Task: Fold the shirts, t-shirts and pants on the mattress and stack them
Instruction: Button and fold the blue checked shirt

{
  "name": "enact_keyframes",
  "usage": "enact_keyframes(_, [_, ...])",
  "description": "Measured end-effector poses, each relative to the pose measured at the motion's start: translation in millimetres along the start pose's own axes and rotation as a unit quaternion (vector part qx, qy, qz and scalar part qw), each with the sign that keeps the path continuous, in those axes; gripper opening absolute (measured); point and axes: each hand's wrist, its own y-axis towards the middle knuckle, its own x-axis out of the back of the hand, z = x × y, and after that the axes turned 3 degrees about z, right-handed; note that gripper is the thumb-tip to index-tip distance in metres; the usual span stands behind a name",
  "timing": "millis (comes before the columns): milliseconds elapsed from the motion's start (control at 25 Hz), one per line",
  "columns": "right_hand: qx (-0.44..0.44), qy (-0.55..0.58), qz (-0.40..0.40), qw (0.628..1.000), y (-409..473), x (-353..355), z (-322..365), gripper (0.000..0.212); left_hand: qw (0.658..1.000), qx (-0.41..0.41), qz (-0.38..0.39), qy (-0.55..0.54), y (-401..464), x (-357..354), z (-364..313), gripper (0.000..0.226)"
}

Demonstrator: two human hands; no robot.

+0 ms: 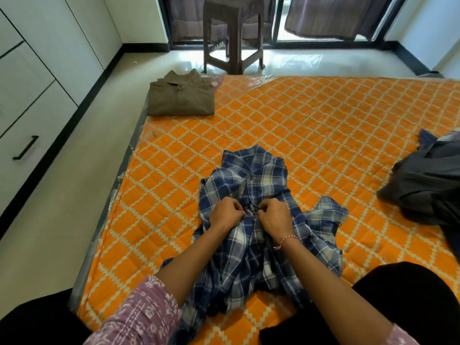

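A blue and white plaid shirt (261, 185) lies rumpled on the orange patterned mattress (323, 125), collar pointing away from me. My left hand (225, 214) and my right hand (272, 216) sit side by side at the shirt's front placket, each pinching the fabric with curled fingers. A folded olive-brown shirt (180, 97) rests at the mattress's far left corner. A heap of dark grey and blue clothes (423, 180) lies unfolded at the right edge.
A brown plastic stool (232, 33) stands on the floor beyond the mattress, before a glass door with curtains. White drawers (29, 100) line the left wall. Pale floor runs along the mattress's left side. My dark-clothed knees frame the near edge.
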Motion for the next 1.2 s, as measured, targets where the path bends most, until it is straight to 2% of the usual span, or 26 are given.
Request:
enact_keyframes(200, [-0.075, 0.159, -0.018, 0.984, 1, 12, -10, 0.011, 0.999, 0.004, -0.026, 0.024, -3, -7, -14, 0.022])
enact_keyframes(360, [-0.092, 0.212, -0.026, 0.973, 0, 18, -11, 0.024, 0.998, 0.032, -0.053, -0.016, 4, -11, -20, 0.019])
enact_keyframes(480, [-0.081, 0.226, 0.004, 0.971, 0, 23, -8, 0.031, 0.995, 0.013, -0.035, -0.097, 6, -6, -19, 0.015])
enact_keyframes(640, [-0.073, 0.270, 0.044, 0.959, 3, 26, -1, 0.025, 0.960, 0.039, 0.026, -0.274, 2, 13, -16, 0.025])
enact_keyframes(840, [-0.076, 0.357, 0.043, 0.930, -3, 24, 7, 0.017, 0.959, -0.012, -0.006, -0.281, -9, 13, -24, 0.023])
enact_keyframes(1200, [-0.049, 0.343, 0.024, 0.938, -7, 21, 5, 0.019, 0.940, -0.016, -0.030, -0.339, -15, 4, -26, 0.021])
